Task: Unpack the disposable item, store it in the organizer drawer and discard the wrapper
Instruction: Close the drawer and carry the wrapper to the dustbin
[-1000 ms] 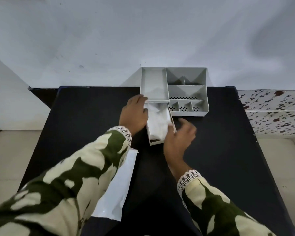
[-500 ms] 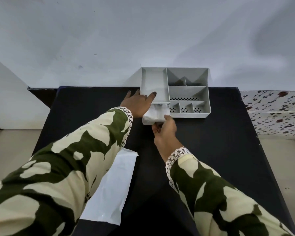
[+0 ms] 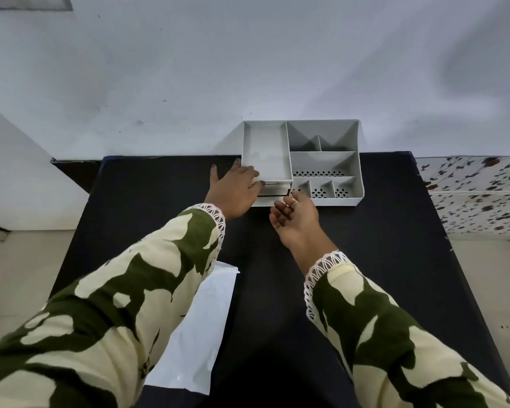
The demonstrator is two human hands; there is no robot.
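Observation:
A grey plastic organizer [image 3: 324, 164] with several open compartments stands at the far edge of the black table [image 3: 380, 260]. Its drawer [image 3: 273, 191] on the lower left is pushed in, only the front showing; the item inside is hidden. My left hand [image 3: 233, 189] lies flat with fingers spread against the organizer's left front corner. My right hand [image 3: 296, 220] hovers just in front of the drawer, palm up, fingers loosely apart and holding nothing. The white wrapper [image 3: 199, 328] lies flat on the table near me, partly under my left sleeve.
A white wall rises right behind the organizer. A surface with a floral pattern [image 3: 477, 192] adjoins the table on the right. Pale floor shows on both sides of the table.
The drawer, pulled far out a second ago, has been pushed in by my right hand. That hand has now let go and drawn back a little. My left hand stayed at the organizer.

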